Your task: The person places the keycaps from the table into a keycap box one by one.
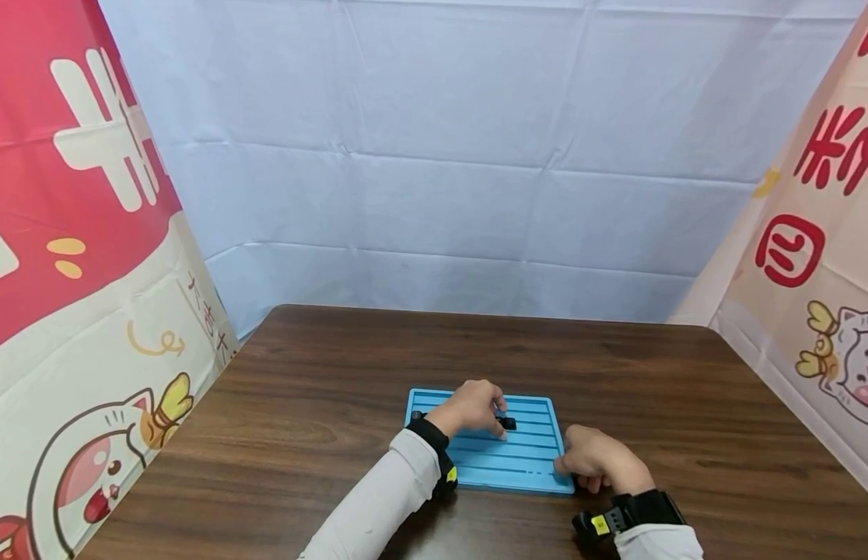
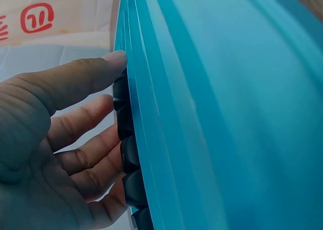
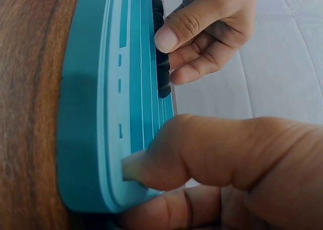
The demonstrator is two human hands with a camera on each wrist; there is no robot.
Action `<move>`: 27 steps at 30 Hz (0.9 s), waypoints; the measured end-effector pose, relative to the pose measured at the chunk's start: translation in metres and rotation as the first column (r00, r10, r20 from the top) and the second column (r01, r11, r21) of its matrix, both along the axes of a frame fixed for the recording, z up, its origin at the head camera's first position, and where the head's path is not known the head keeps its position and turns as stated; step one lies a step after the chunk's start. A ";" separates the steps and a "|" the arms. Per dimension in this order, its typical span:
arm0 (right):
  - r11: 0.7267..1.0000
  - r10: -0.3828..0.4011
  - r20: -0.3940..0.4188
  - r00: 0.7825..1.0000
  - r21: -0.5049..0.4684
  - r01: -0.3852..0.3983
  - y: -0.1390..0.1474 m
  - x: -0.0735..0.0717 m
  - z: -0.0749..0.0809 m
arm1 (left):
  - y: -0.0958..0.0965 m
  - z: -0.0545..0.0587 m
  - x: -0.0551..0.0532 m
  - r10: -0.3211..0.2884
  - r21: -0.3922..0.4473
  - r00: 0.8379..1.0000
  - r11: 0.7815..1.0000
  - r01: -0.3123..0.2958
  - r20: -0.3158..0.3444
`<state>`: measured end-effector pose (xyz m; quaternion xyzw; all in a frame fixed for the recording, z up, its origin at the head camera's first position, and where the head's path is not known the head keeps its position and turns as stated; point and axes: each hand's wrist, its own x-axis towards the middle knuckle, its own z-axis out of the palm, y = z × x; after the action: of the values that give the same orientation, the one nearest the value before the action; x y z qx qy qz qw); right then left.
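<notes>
A light blue tray point(image 1: 504, 476) with long parallel grooves lies flat on the table. Along one groove in its far part runs a row of small black blocks point(image 2: 132, 157), tapered like keycaps. My left hand point(image 1: 472, 406) reaches over this row, thumb on the near side and curled fingers on the far side, pinching blocks near the row's right end point(image 3: 163, 73). At the tray's near right corner, my right hand point(image 1: 598, 459) grips the rim, thumb on top and fingers bent beneath or beside it. In the head view the left hand covers most of the row.
The brown wooden table point(image 1: 322, 373) extends around the tray on every side. A pale cloth point(image 1: 448, 155) hangs behind its far edge, and printed cloths stand at the left point(image 1: 98, 311) and right point(image 1: 826, 350).
</notes>
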<state>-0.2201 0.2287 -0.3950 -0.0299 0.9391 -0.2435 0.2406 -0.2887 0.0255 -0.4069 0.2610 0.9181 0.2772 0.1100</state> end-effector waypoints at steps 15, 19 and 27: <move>1.000 -0.004 0.001 1.000 -0.003 0.004 0.000 0.001 -0.001 | -0.003 0.002 0.004 -0.020 -0.023 1.000 1.000 0.020 -0.011; 1.000 -0.024 -0.007 1.000 -0.020 0.024 -0.001 0.003 0.001 | -0.008 0.003 0.007 -0.028 -0.023 0.998 0.999 0.027 -0.049; 0.999 -0.043 -0.161 0.986 0.012 0.046 0.004 0.006 0.009 | -0.029 0.014 0.009 -0.029 0.047 0.988 0.998 0.036 -0.151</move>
<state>-0.2137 0.2323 -0.3860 -0.0265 0.9577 -0.2385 0.1591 -0.2797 -0.0038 -0.3932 0.2987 0.9123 0.2774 0.0384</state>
